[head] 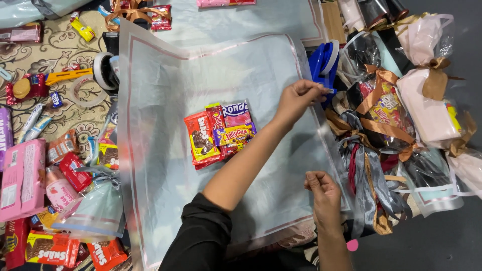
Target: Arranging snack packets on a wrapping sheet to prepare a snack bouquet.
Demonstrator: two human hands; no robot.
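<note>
A person kneeling over a patterned carpet (60,45) pinches the right border of a large translucent wrapping sheet (165,85) with both hands. The left hand (297,98), arm crossed over the sheet, has its grip closed on the edge at about 2 o'clock; the right hand (324,193) has its grip closed on the same edge at about 4 o'clock. A small pile of snack packets (218,133) lies flat near the sheet's centre, apart from both hands. Finished ribbon-tied bundles (386,110) crowd the 3 o'clock side, just beside the held edge; loose sweets and a tape roll (103,70) lie toward 9 and 10 o'clock. Judging from the hold, lifting both pinches evenly and keeping the edge taut should keep the packets centred and clear of the neighbouring ribbons.
</note>
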